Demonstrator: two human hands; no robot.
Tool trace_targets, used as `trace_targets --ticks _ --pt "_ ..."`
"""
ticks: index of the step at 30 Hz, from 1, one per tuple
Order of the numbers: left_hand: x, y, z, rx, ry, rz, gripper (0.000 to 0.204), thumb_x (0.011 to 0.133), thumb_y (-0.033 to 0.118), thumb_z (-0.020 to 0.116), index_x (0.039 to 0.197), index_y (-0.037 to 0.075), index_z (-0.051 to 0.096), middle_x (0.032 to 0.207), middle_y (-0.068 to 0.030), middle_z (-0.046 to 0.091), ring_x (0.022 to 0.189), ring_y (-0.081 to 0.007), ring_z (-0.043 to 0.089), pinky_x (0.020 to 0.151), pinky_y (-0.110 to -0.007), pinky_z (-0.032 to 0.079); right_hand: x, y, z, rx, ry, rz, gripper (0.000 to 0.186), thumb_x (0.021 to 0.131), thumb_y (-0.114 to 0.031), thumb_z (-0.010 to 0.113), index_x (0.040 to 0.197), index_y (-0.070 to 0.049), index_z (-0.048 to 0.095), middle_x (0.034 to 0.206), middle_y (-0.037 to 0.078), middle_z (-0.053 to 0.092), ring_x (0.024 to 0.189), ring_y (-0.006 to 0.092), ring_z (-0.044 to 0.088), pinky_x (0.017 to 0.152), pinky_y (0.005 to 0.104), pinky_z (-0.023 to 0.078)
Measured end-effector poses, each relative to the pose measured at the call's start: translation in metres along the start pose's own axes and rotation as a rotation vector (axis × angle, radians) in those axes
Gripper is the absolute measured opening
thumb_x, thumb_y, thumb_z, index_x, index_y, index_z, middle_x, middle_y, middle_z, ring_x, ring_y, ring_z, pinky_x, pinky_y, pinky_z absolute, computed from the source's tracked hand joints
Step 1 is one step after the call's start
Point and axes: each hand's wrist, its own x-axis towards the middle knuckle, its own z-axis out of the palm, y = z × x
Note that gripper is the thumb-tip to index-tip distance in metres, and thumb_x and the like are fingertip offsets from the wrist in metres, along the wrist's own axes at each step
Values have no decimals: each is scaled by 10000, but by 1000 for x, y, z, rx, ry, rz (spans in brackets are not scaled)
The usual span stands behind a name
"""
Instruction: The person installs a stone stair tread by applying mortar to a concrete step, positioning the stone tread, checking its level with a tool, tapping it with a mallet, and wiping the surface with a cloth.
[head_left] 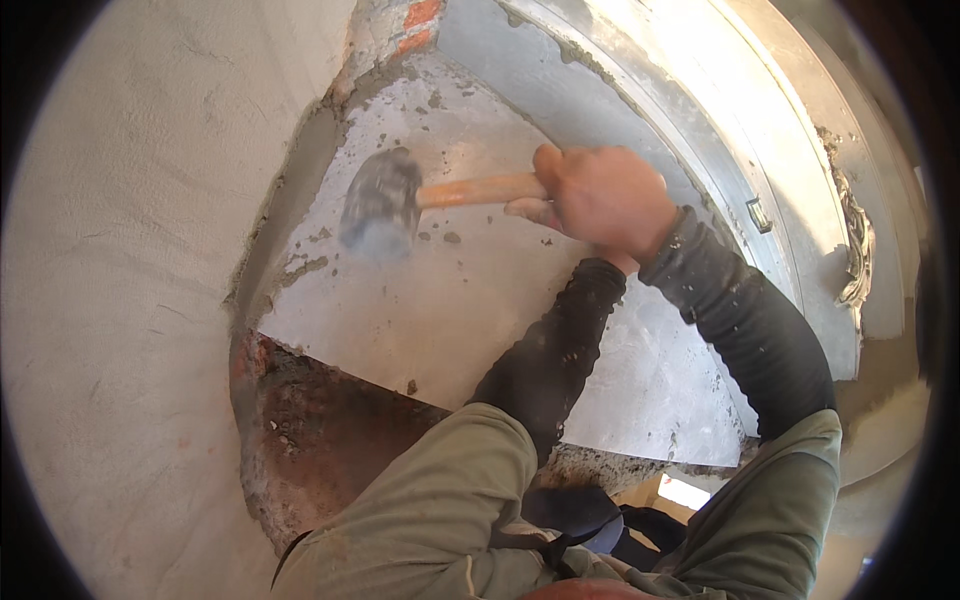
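My right hand [610,200] is closed round the wooden handle of a mallet [480,190]. The mallet's dark head [382,203], pale at its lower end and slightly blurred, is over the left part of a light grey slab [480,310]. My left hand [618,261] shows only as a sliver of skin past its dark sleeve. The rest is hidden behind my right hand, so its grip cannot be made out. Crumbs of mortar [452,238] are scattered over the slab around the mallet.
A rough plastered wall [140,260] runs along the left, with exposed brick [422,12] at the far corner. A grey panel and curved pale frame [740,120] border the right. Below the slab's near edge is a broken brick recess [330,430]. A crumpled cloth [856,245] hangs at right.
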Motion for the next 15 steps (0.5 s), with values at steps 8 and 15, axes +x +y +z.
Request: trace_targets --ticks 8,15 --pt "-5 -13 35 -1093 430 94 562 1020 419 549 1455 89 417 1460 -101 475 1380 -247 438 1159 -378 344 24 17 14 -23 15 159 540 998 -559 529 977 -22 569 752 196 671 704 396 681 622 506 528" --pt "8 -5 36 -736 353 84 714 902 472 699 1447 92 437 1411 -124 525 1347 -245 479 1112 -396 380 34 47 30 -59 54 183 546 1013 -540 510 1003 -6 623 764 178 711 692 386 704 624 482 562"
